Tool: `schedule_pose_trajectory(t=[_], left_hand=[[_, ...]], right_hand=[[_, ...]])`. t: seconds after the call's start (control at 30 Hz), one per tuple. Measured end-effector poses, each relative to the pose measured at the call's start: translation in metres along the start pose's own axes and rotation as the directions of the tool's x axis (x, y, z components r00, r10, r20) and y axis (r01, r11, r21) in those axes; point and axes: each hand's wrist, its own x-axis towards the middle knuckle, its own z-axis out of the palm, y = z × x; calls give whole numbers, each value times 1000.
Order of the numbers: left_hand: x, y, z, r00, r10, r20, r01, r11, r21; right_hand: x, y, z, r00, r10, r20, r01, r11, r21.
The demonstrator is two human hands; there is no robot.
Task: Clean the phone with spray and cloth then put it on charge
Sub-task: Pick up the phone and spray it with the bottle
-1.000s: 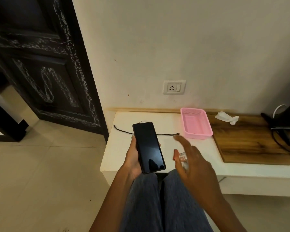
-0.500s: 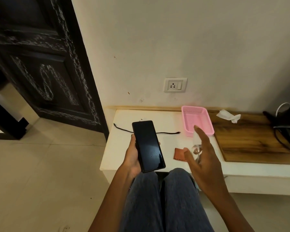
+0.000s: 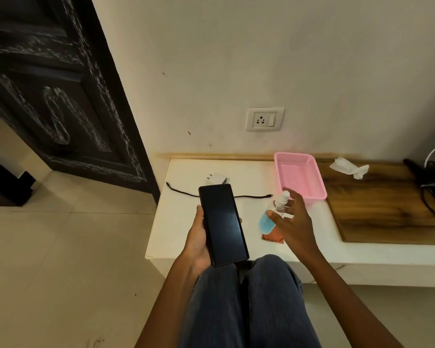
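Head view, read from left to right with the phone (image 3: 222, 224) as the landmark. Left of the phone stand a dark carved door (image 3: 58, 96) and pale floor tiles. The left hand (image 3: 199, 237) cradles the phone from beneath, its grip wrapped round the edges, screen up and dark, held above the front of the white bench (image 3: 181, 222). Just behind the phone's top edge sits a white charger plug (image 3: 216, 177), and a black cable (image 3: 183, 191) runs across the bench behind the phone, its free end lying loose to the right. Above and right of the phone, a wall socket (image 3: 265, 119) has nothing plugged into it.

Right of the phone stands a spray bottle (image 3: 269, 219) of blue liquid, on or against an orange cloth (image 3: 271, 237). The right hand (image 3: 293, 222) reaches round the bottle with fingers spread and relaxed; the thumb seems to touch its side, but the grip is not closed. Further right of the phone lie a pink basket (image 3: 299, 177), a wooden board (image 3: 387, 204) and a crumpled tissue (image 3: 349, 167).

By my judgement the task is barely begun: whether any spray has reached the screen cannot be told. Left to do are spraying, wiping with the cloth, plugging the charger into the socket and connecting the cable.
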Motion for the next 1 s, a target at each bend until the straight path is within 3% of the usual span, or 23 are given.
schedule_pose_trajectory(t=[0.13, 0.33, 0.63, 1.0], left_hand=[[11, 1, -3, 1000, -21, -16, 21, 1000, 11], [28, -1, -7, 998, -50, -45, 51, 998, 36], [48, -4, -9, 995, -94, -29, 95, 994, 46], [48, -6, -14, 995, -103, -8, 103, 993, 58]], right_hand=[[28, 25, 17, 992, 123, -22, -125, 986, -114], [62, 49, 34, 985, 173, -28, -175, 977, -119], [80, 69, 46, 987, 155, -40, -159, 979, -127], [74, 83, 31, 983, 167, 81, -148, 969, -198]])
